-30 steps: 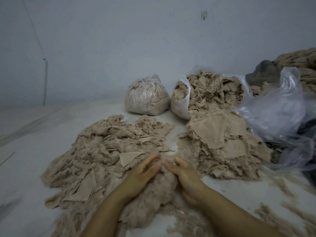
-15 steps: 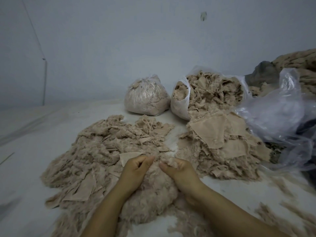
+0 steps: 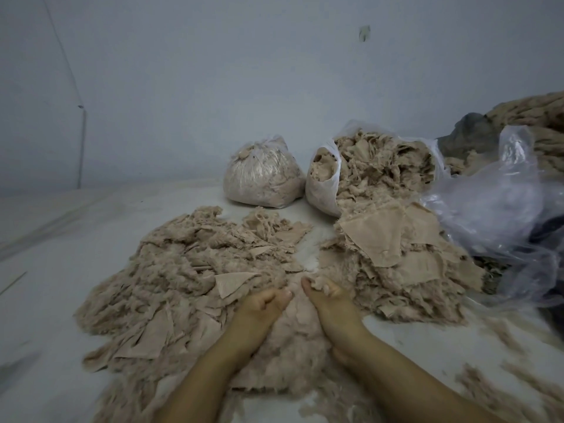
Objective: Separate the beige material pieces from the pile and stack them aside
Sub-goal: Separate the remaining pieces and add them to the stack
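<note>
Beige scrap (image 3: 319,283) (fluffy) in right hand (image 3: 331,303)

Dim, bluish light; soft edge blur

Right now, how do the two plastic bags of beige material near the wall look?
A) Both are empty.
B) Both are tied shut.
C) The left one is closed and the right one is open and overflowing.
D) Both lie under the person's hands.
C: the left bag is gathered shut at its top, while the right bag gapes open with beige scraps spilling out.
</note>
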